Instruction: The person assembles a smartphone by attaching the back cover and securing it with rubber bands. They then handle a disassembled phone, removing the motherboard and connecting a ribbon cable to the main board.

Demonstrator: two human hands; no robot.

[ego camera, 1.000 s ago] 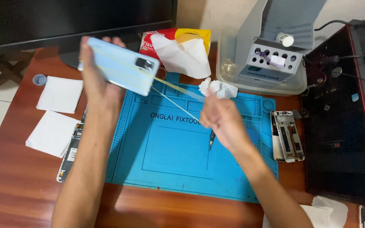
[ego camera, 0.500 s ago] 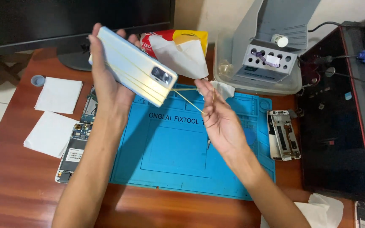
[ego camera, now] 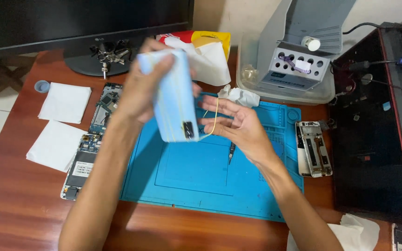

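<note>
Centre of the frame, the left hand (ego camera: 143, 90) has a pale blue phone back cover (ego camera: 173, 100) clamped from above, fingers wrapped over its top edge, the cover standing nearly upright with its dark camera cutout down at the lower end. Just right of it the right hand (ego camera: 236, 125) is spread, palm up, fingers loose and apart, and a thin yellow rubber band (ego camera: 216, 116) loops across those fingers toward the cover's edge; whether the band wraps the cover I cannot tell.

Under both hands lies the blue work mat (ego camera: 201, 181) on the reddish wooden table (ego camera: 19, 204), with a small dark tool (ego camera: 231, 151) lying on the mat below the right hand. Crumpled white tissue (ego camera: 240, 96) sits at the mat's upper edge.

Left of the mat, an opened phone body (ego camera: 91, 139) lies with its boards showing, and two white paper squares (ego camera: 63, 123) lie further left. Right of the mat, a bare phone frame (ego camera: 313, 148) lies beside a black case (ego camera: 373, 130). Upper part of the frame: monitor base (ego camera: 98, 60) with a bunch of keys, a red-and-yellow tissue pack (ego camera: 205, 46), a clear plastic tray (ego camera: 257, 79) holding a grey stand (ego camera: 298, 51)
</note>
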